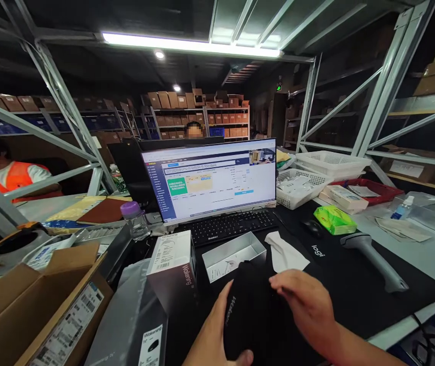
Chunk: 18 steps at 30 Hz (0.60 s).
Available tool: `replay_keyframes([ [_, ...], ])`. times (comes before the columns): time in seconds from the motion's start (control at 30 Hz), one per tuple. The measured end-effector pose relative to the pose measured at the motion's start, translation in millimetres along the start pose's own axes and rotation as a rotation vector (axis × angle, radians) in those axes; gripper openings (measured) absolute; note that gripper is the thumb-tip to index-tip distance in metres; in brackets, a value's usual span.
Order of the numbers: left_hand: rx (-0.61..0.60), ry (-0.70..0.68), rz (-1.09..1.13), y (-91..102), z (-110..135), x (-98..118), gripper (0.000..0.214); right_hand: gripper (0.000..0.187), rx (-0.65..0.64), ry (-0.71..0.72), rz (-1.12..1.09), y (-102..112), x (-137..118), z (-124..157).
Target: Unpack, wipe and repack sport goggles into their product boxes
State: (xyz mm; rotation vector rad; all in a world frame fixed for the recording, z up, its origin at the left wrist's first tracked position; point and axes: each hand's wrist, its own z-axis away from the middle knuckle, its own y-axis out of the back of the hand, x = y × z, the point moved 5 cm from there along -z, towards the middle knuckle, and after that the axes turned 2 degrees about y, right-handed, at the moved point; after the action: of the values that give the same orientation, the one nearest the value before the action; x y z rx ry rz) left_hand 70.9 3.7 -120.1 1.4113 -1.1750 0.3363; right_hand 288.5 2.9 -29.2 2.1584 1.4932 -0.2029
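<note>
My left hand (211, 328) is wrapped round the left side of a dark black item (251, 310) with "Waken…" lettering, its thumb across the near end. It looks like a soft pouch or case, but its exact kind is hard to make out against the black mat. At the item's upper right edge, my right hand (309, 300) has its fingers bent and pinched together. Beyond the item lies an open silver-grey box tray (248, 249) with a printed sheet inside. A crumpled white tissue (284, 251) is beside it. Left of the tray stands a Wakening box (171, 269).
A monitor (213, 183) and keyboard (232, 226) are behind. On the right are a mouse (312, 228), a green tissue pack (335, 219), a barcode scanner (377, 259) and white baskets (303, 188). An open carton (68, 315) and purple-lidded bottle (135, 221) stand left. A person (15, 175) in an orange vest sits far left.
</note>
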Motion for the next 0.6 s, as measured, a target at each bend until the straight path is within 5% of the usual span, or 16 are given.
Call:
replay_keyframes([
  [0.1, -0.013, -0.062, -0.193, -2.1, -7, 14, 0.114, 0.017, 0.066, -0.324, -0.131, 9, 33, -17],
  [0.23, -0.011, -0.211, -0.381, -2.1, -19, 33, 0.116, 0.035, -0.106, -0.634, -0.497, -16, 68, -32],
  [0.33, 0.050, -0.298, -0.490, -0.9, -22, 36, 0.109, 0.042, -0.216, -0.646, -0.566, -26, 78, -37],
  [0.47, 0.301, -0.300, -0.720, 4.0, -18, 40, 0.081, 0.038, -0.235, -0.613, -0.465, -4, 75, -35],
  [0.6, 0.558, -0.495, -0.999, -7.1, -18, 72, 0.054, 0.072, -0.520, -0.503, -0.501, 15, 47, -13],
])
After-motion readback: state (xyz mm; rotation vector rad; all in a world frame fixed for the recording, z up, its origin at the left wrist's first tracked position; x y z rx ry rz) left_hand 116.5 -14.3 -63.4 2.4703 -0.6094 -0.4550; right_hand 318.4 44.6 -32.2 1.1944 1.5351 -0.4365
